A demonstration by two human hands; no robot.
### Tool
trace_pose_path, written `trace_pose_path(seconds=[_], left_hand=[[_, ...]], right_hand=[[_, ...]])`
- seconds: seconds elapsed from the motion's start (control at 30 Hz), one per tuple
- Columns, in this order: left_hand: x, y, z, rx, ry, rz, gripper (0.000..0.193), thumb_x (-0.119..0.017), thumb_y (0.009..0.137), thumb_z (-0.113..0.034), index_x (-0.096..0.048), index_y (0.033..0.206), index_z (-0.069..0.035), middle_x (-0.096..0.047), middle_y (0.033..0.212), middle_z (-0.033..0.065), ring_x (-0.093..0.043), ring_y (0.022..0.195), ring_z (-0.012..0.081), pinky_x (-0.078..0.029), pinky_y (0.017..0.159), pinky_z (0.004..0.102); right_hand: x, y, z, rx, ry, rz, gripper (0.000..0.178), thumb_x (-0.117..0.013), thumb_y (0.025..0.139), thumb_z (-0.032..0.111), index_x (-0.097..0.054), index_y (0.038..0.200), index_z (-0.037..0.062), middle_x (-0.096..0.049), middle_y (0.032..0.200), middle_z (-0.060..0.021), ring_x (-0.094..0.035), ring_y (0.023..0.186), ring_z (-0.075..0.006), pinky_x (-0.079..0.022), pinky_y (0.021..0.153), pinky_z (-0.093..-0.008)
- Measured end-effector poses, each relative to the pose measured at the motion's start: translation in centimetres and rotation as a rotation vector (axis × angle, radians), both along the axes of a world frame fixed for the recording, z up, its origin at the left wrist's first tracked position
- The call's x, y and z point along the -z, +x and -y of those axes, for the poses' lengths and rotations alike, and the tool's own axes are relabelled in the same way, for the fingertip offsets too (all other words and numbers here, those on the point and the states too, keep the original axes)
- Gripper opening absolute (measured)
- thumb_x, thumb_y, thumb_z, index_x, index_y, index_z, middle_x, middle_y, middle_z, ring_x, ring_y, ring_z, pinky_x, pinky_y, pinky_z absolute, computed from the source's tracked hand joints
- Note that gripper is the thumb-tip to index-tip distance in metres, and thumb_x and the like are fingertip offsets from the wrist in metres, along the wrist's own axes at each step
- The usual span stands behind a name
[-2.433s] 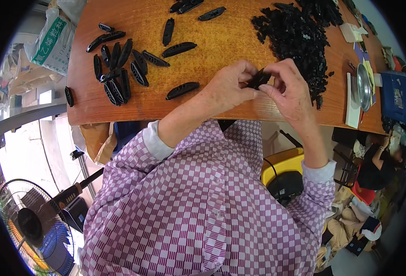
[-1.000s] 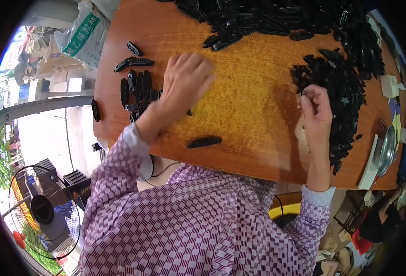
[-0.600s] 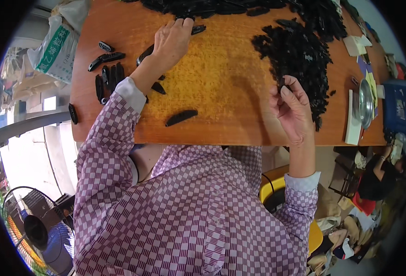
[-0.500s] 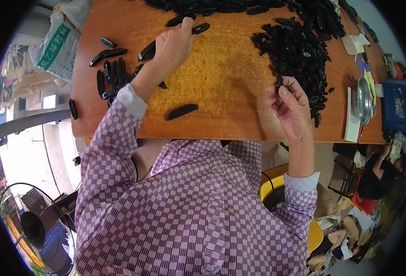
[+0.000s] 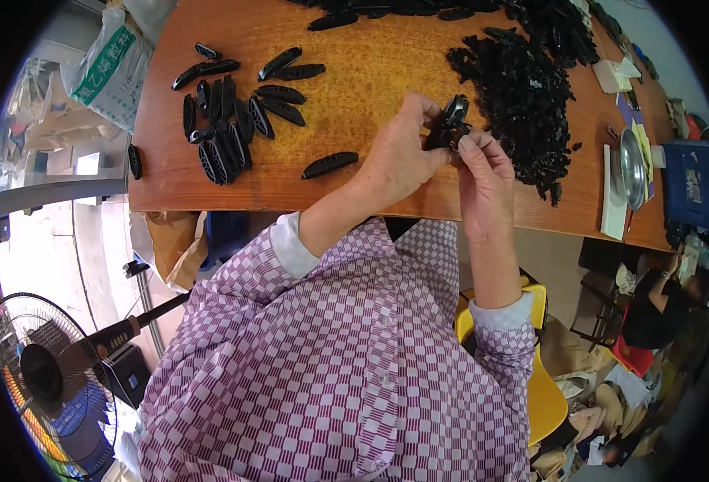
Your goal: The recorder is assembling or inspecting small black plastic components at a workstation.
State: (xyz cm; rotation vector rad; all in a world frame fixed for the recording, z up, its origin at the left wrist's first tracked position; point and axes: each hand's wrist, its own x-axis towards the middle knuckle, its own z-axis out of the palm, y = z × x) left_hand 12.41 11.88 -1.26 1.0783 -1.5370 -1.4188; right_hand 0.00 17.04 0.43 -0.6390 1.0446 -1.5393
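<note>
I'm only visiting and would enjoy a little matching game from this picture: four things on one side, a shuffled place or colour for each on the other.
Things:
1. Lifted black part
2. Heap of small black pieces
3. Sack
4. Chair

Places and colours:
A. yellow
B. between the left hand and the right hand
C. white with a green band
D. on the table, right of the hands

Pairs: 1-B, 2-D, 3-C, 4-A
</note>
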Motion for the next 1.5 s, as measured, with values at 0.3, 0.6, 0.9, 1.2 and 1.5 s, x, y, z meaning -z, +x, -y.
trace_pose_path(seconds=[0.3, 0.6, 0.9, 1.2, 1.5], left_hand=[[-0.2, -0.1, -0.9, 0.004, -0.063, -0.077, 0.04, -0.066, 0.08, 0.004, -0.038, 0.109, 0.0, -0.063, 0.096, 0.0125, -0.063, 0.089, 0.0151, -0.053, 0.076, 0.0282], [-0.2, -0.1, -1.1, 0.043, -0.022, -0.035, 0.056, -0.065, 0.08, 0.004, -0.04, 0.129, -0.004, -0.062, 0.088, 0.0074, -0.061, 0.081, 0.0104, -0.051, 0.067, 0.0248], [0.5, -0.4, -0.8, 0.109, -0.01, -0.03, 0.054, -0.061, 0.083, 0.004, -0.037, 0.131, -0.004, -0.058, 0.086, 0.0048, -0.06, 0.078, 0.0091, -0.05, 0.067, 0.0247], [0.4, 0.8, -0.6, 0.24, 0.05, -0.116, 0.061, -0.051, 0.086, 0.011, -0.029, 0.138, -0.01, -0.056, 0.108, 0.0085, -0.057, 0.097, 0.0141, -0.047, 0.083, 0.0287], [1.5, 1.4, 2.6, 0.355, 0.029, -0.107, 0.06, -0.051, 0.087, 0.011, -0.032, 0.138, -0.014, -0.057, 0.107, 0.0072, -0.058, 0.099, 0.0158, -0.047, 0.084, 0.0301]], right_hand=[[0.4, 0.2, 0.0, 0.015, -0.006, -0.031, 0.003, -0.066, 0.086, 0.005, -0.064, 0.087, 0.0052, -0.062, 0.088, -0.0006, -0.056, 0.082, -0.0101, -0.044, 0.08, -0.0253], [0.4, 0.3, -0.1, 0.026, -0.03, -0.083, 0.004, -0.067, 0.086, 0.006, -0.063, 0.087, 0.0046, -0.062, 0.088, -0.0008, -0.056, 0.082, -0.0097, -0.044, 0.08, -0.0243], [1.2, -0.4, 0.2, 0.045, 0.023, -0.096, 0.013, -0.065, 0.087, 0.006, -0.061, 0.099, 0.0044, -0.061, 0.093, -0.0009, -0.056, 0.088, -0.0099, -0.045, 0.085, -0.0251], [0.8, -0.7, 0.7, -0.193, 0.119, -0.194, 0.031, -0.063, 0.088, 0.005, -0.055, 0.117, 0.0016, -0.061, 0.107, -0.0028, -0.056, 0.1, -0.0107, -0.043, 0.091, -0.0251], [1.5, -0.6, 3.1, -0.219, 0.08, -0.222, 0.025, -0.061, 0.088, 0.002, -0.055, 0.113, -0.0017, -0.064, 0.105, -0.0072, -0.061, 0.095, -0.0135, -0.048, 0.086, -0.0256]])
